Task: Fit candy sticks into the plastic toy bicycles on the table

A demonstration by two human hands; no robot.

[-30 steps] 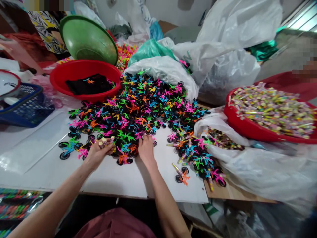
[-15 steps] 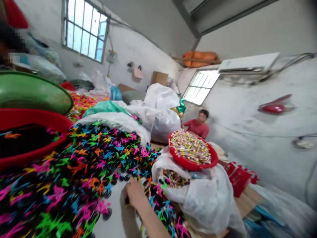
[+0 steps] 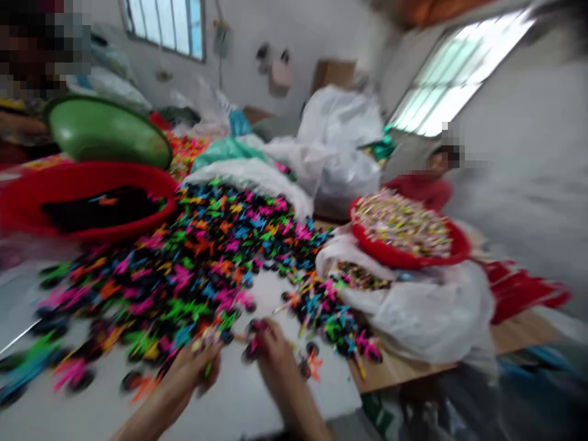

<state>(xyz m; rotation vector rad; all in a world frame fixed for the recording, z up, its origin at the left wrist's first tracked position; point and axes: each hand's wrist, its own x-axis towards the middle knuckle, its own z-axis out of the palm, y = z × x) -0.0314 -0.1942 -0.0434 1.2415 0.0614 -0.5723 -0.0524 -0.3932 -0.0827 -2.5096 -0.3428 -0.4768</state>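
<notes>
Bikes, little plastic ones (image 3: 197, 245), lay heaped on the bench (image 3: 239, 401), just beyond both hands. From where I stood, the right hand (image 3: 275, 349) was the nearer to the bench's right front corner, its grip clamped on a pink toy bike (image 3: 254, 340) whose dark wheels poked out on the side facing the other hand. The left hand (image 3: 197, 364) had its grip closed round some small tubes (image 3: 211, 335); blur hid how many. The hands stood close but apart, and the held bike's long axis was too smeared to tell.
</notes>
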